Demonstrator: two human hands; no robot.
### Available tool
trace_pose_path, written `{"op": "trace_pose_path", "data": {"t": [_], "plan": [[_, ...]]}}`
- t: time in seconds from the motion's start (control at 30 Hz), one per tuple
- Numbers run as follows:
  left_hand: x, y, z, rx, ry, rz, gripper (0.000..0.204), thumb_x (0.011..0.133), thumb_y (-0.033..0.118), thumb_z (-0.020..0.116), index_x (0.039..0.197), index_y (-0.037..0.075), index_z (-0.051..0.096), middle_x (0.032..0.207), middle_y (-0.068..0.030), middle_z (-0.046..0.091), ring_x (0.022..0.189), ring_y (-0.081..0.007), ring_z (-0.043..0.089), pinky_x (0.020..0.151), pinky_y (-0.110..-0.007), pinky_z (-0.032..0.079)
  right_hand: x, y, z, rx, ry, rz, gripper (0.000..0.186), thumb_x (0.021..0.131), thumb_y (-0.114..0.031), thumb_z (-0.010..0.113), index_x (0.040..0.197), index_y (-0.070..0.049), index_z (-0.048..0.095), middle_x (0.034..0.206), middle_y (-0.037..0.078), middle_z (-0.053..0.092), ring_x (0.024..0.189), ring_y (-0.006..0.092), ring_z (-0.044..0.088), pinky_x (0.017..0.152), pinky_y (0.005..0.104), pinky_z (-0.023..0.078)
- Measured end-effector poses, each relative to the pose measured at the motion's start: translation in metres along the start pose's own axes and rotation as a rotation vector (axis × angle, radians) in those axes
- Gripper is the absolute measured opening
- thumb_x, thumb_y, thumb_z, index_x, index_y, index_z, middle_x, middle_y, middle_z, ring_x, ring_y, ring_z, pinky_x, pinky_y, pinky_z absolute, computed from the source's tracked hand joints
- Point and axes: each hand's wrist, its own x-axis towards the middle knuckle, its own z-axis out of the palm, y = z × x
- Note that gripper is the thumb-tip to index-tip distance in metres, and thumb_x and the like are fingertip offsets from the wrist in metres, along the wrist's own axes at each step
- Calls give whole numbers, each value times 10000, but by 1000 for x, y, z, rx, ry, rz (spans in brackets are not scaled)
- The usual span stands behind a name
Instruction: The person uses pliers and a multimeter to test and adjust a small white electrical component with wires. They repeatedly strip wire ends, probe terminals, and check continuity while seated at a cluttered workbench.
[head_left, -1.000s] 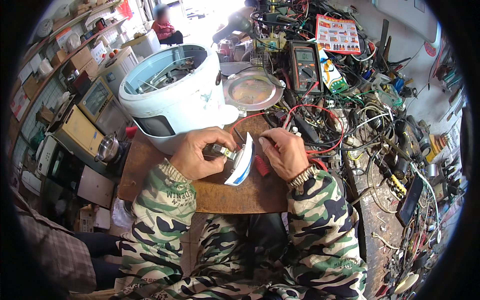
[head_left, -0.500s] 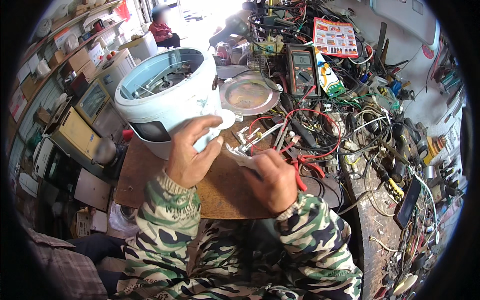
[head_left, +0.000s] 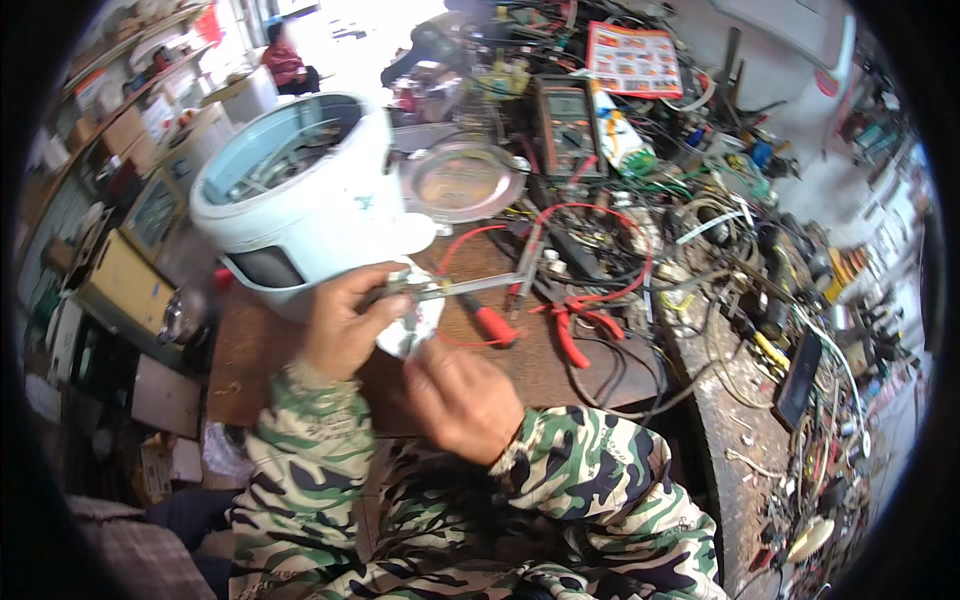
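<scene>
My left hand (head_left: pixel 340 320) is closed on a white curved panel (head_left: pixel 418 318) with small metal fittings; a long silvery strip (head_left: pixel 480 282) sticks out rightward from it. My right hand (head_left: pixel 462 400), blurred, has its fingers pressed at the panel's lower edge. Behind both hands stands a white cylindrical appliance body (head_left: pixel 335 215), open on top, with parts inside. A red-handled screwdriver (head_left: pixel 492 322) lies on the brown wooden board (head_left: pixel 255 370) beside the panel, and red-handled pliers (head_left: pixel 568 338) rest farther right among wires.
A multimeter (head_left: pixel 568 125), a round metal plate (head_left: pixel 462 182) and tangled cables crowd the back and right. A dark phone-like slab (head_left: pixel 798 368) lies on the worn side bench (head_left: pixel 720 440). Appliances and shelves line the left. A person (head_left: pixel 285 65) in red sits at the back.
My right hand has moved left under the panel, which is now turned in my left hand with the strip pointing right. The whole view has shifted, placing the surroundings farther left.
</scene>
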Motion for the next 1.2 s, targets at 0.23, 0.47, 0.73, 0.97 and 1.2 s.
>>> {"op": "trace_pose_path", "data": {"t": [0.23, 0.47, 0.73, 0.97, 1.2], "plan": [[5, 0, -16, 535, -54, 360, 232, 743, -20, 731, 968, -9, 676, 1205, -176, 718, 1319, -372, 579, 1080, -444, 463, 31, 65, -101, -28, 110, 377, 105, 758, -49, 695, 857, -54, 658, 808, 126, 647, 665, 331, 649, 566, 384, 541], [12, 6, -4, 380, -155, 133, 266, 782, 44, 706, 1039, -20, 718, 1263, -235, 673, 1357, -342, 537, 1057, -433, 459, 25, 184, -100, -366, -405, 694, 311, 815, -327, 731, 886, -24, 731, 829, 200, 728, 805, 384, 720, 748, 488, 569], [12, -17, -18, 224, -101, 281, 283, 903, 85, 717, 1165, -23, 715, 1262, -207, 687, 1306, -349, 583, 1083, -430, 460, -3, 198, -45, -423, -446, 687, 337, 833, -336, 727, 891, -9, 671, 853, 242, 709, 839, 430, 701, 759, 546, 546], [2, -17, -22, 124, -64, 177, 324, 950, 144, 734, 1218, -30, 681, 1414, -278, 572, 1285, -268, 583, 1058, -366, 468, 54, 147, -116, -151, -39, 770, 246, 817, -161, 758, 938, 40, 684, 810, 214, 722, 767, 333, 733, 685, 423, 570], [9, -18, -18, 145, -105, 196, 330, 970, 159, 705, 1216, -58, 671, 1442, -300, 531, 1273, -261, 581, 1049, -378, 479, 63, 127, -135, 849, 472, 857, 172, 923, -120, 700, 958, -5, 577, 724, 52, 624, 520, 111, 578, 447, 254, 450]]}}
